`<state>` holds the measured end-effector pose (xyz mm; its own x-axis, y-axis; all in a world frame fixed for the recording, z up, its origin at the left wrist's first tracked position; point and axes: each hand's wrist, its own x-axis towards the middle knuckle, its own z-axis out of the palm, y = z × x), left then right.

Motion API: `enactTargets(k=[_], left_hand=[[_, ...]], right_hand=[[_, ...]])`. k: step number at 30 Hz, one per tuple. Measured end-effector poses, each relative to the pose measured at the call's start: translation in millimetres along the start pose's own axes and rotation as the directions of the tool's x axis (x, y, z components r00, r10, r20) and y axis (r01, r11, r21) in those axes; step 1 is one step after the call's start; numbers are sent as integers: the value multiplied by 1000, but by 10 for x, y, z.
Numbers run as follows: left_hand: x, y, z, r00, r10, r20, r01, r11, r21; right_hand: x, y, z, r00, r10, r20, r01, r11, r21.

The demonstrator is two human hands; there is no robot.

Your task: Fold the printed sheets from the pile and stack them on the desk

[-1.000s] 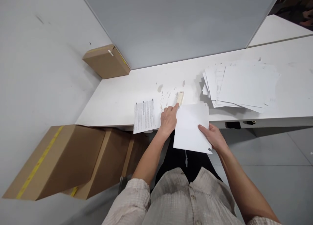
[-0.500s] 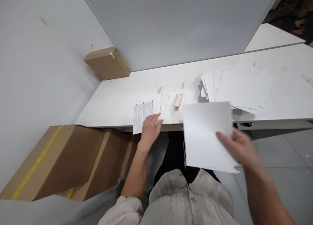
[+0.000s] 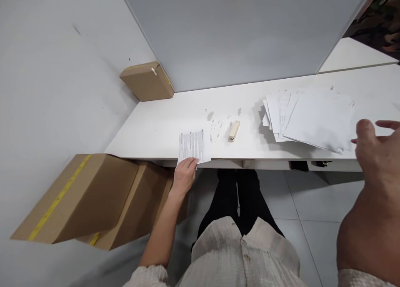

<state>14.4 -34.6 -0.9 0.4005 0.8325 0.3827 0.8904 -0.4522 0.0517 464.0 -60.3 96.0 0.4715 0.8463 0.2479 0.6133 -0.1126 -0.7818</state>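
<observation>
My left hand [image 3: 184,176] pinches the lower edge of some printed sheets [image 3: 191,144], which lie at the front edge of the white table. A second sheet corner sticks out to the right under the top page. My right hand [image 3: 379,153] is raised at the far right with fingers apart, holding nothing, just beside a fanned pile of white paper [image 3: 321,116]. Between the printed sheets and the pile lies a cream stapler [image 3: 234,131].
A flat cardboard box [image 3: 148,83] stands in the table's back left corner. Larger cardboard boxes [image 3: 93,199] with yellow tape fill the floor at left. A grey panel [image 3: 243,37] rises behind the white table [image 3: 150,133]. A dark object [image 3: 299,165] sits under the tabletop.
The white sheet in my right hand has been let go, and a sheet now tops the pile. My right hand has moved right. My left hand has closed on the printed sheets.
</observation>
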Motion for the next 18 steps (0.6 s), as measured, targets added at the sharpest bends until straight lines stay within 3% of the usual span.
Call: enactTargets(k=[5, 8, 11, 14, 18], left_hand=[[34, 110, 32, 994, -68, -80, 59, 992, -115], [69, 216, 55, 987, -82, -139, 59, 985, -162], [95, 347, 89, 982, -75, -171, 34, 972, -233], [144, 463, 123, 979, -127, -162, 74, 951, -301], [252, 515, 103, 968, -223, -115, 160, 903, -399]], right_hand=[[-590, -105, 463, 992, 11, 128, -31, 988, 153], [-930, -175, 850, 962, 18, 271, -77, 975, 210], [-1150, -230, 1277, 861, 9, 509, -179, 942, 285], [-1232, -267, 1630, 771, 17, 637, -291, 898, 328], [-1214, -283, 1863, 729, 31, 684, -394, 836, 382]])
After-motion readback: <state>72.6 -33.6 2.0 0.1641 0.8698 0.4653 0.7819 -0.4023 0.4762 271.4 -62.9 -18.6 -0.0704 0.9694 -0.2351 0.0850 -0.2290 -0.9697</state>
